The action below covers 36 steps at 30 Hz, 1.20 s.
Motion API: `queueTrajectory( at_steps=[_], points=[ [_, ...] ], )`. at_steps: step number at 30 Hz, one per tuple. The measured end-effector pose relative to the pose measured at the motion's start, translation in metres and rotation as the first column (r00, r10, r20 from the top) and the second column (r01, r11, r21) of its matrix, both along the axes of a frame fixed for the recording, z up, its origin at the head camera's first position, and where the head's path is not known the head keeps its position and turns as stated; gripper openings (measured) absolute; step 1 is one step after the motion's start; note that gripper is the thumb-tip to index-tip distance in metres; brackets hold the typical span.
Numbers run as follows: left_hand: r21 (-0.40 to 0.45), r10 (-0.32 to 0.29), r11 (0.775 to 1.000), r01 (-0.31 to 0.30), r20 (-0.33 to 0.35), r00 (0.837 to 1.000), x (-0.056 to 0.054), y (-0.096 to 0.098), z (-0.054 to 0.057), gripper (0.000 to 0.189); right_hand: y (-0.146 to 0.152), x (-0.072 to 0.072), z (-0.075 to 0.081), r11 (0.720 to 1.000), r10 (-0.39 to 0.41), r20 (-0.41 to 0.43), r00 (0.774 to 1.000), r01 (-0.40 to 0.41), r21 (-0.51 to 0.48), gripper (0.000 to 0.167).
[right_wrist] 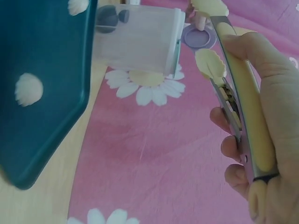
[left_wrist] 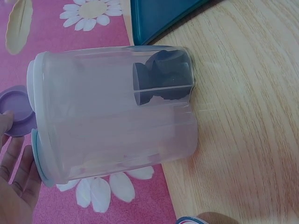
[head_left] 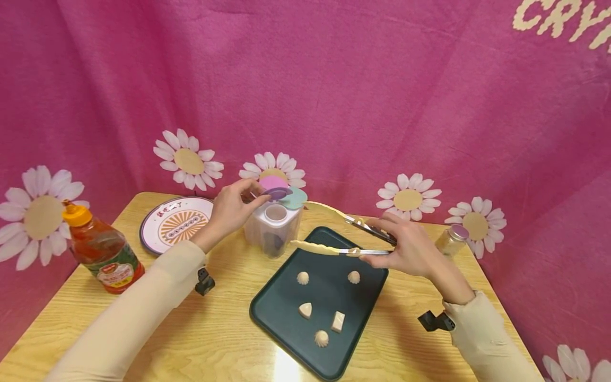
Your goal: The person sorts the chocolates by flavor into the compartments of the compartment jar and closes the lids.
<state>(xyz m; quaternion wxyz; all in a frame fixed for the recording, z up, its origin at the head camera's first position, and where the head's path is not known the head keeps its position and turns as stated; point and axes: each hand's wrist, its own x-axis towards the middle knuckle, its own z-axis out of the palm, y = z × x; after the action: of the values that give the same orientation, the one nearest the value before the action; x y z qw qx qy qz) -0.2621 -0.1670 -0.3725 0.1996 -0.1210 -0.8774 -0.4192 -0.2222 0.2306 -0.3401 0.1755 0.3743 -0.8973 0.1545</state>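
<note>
My left hand (head_left: 234, 207) pinches a purple flip lid (left_wrist: 17, 109) between thumb and fingers, raised above a round opening of the translucent storage container (head_left: 274, 233). Dark rounded contents (left_wrist: 166, 77) lie at the bottom of one compartment. My right hand (head_left: 412, 246) grips a pair of tongs (head_left: 320, 248), whose cream scalloped tips stand apart with nothing between them. They hover between the container and the far end of a dark green tray (head_left: 281, 302). On that tray lie several small pale pieces, among them a ridged dome (head_left: 322, 338), a rectangular block (head_left: 338, 321) and a rounded wedge (head_left: 305, 310).
A teal lid (head_left: 297, 198) and a pink lid (head_left: 273, 183) also belong to the container. At the left stand a squeeze bottle of red sauce (head_left: 112, 260) and a printed plate (head_left: 151, 233). A purple-capped jar (head_left: 451, 241) is near the right edge. Pink flowered cloth (head_left: 334, 106) hangs behind the table.
</note>
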Motion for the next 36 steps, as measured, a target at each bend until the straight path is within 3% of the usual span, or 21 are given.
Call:
queueTrajectory(
  at_steps=[8,12,16,23,30,36],
  points=[
    [-0.007,-0.001,1.000,0.001,0.002,1.000,0.001,-0.001,0.000,0.017,0.023,0.020,-0.017,0.993,-0.113,-0.009,0.994,0.113,0.010,0.075],
    [-0.005,-0.005,1.000,0.005,-0.003,1.000,0.001,-0.001,-0.001,0.017,0.036,0.027,-0.029,0.985,-0.170,-0.045,0.984,0.169,-0.016,0.076],
    [-0.003,-0.002,1.000,0.002,-0.009,1.000,0.001,-0.002,-0.001,0.016,0.052,0.034,-0.040,0.972,-0.232,-0.030,0.972,0.231,-0.053,0.075],
    [-0.004,-0.005,1.000,0.005,-0.013,1.000,-0.001,-0.001,-0.002,0.016,0.088,0.045,-0.065,0.916,-0.397,0.030,0.917,0.398,-0.053,0.075],
    [-0.002,0.004,1.000,-0.004,-0.017,1.000,-0.001,0.000,-0.003,0.016,0.121,0.051,-0.084,0.883,-0.460,0.025,0.887,0.461,-0.095,0.071],
    [-0.002,0.001,1.000,-0.001,-0.020,1.000,-0.001,0.000,-0.002,0.016,0.137,0.064,-0.096,0.816,-0.574,0.062,0.817,0.576,-0.046,0.069]
  ],
)
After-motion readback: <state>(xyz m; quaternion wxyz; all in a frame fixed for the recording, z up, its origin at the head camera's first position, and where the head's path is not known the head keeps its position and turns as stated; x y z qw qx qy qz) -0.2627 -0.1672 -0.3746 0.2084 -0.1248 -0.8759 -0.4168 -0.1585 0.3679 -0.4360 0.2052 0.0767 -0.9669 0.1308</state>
